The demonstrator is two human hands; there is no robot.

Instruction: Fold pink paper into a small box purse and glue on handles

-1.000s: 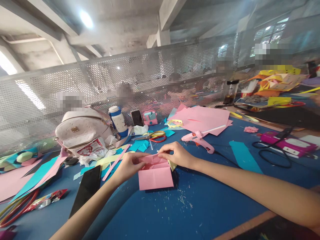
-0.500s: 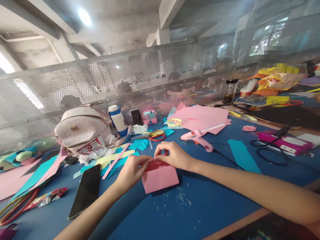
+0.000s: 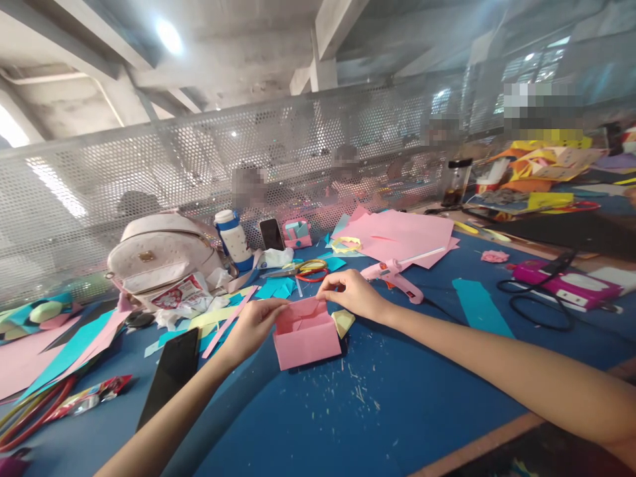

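A pink paper box [image 3: 308, 346], its top uncovered, rests on the blue table between my hands. My left hand [image 3: 254, 326] pinches its back left edge with thumb and fingers. At the back right corner, my right hand [image 3: 354, 295] pinches the rim with curled fingers. A small pale yellow paper piece [image 3: 344, 322] touches the box's right side, below my right hand. Just behind that hand lies a pink glue gun [image 3: 397, 278] with a clear stick in its back end.
Scissors [image 3: 303, 269] and blue scraps lie behind the box. A black phone [image 3: 171, 374] is left of it, near a white backpack [image 3: 163, 262] and a bottle [image 3: 233, 238]. Pink sheets [image 3: 407, 232] are stacked at the back. A magenta device [image 3: 566, 281] with a cable sits right.
My hands have spread apart, and the pink box has shifted slightly left and away from me. Its inside shows more, and the yellow piece at its right side has come into view.
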